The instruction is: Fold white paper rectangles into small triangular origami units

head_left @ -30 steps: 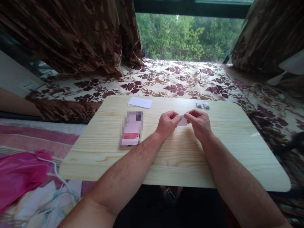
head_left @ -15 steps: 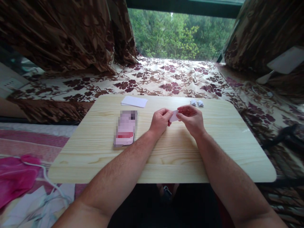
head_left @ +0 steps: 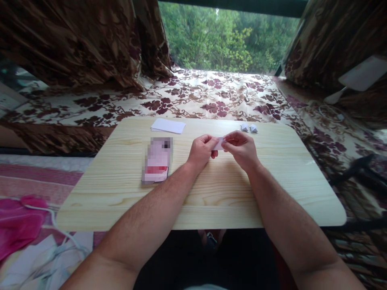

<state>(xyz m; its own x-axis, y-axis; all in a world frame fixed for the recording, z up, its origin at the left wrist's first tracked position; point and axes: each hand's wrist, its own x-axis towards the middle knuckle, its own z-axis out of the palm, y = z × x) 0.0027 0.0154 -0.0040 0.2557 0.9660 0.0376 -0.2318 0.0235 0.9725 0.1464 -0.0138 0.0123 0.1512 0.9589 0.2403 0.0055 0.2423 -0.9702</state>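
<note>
A small white piece of paper (head_left: 218,145) is held between both hands above the wooden table (head_left: 121,209). My left hand (head_left: 202,149) pinches its left side, thumb on top and fingers curled beneath. At its right edge, my right hand (head_left: 241,147) is closed on the paper with thumb and fingertips. Whether the paper has folds, I cannot make out. Behind my right hand stand two small folded white paper shapes (head_left: 248,128), side by side near the far edge. To the left lies a stack of white paper sheets (head_left: 168,125).
A pink phone (head_left: 155,161), partly pixelated, lies left of my left forearm. Beyond the table is a floral cloth (head_left: 211,92) under a window. On the lower left are a pink cloth (head_left: 21,225), white cables and papers. A white lamp (head_left: 363,72) stands at right.
The view has shifted slightly, so everything sits a little higher and further left. My right fingers have come down closer onto the paper, which looks flatter between the hands.
</note>
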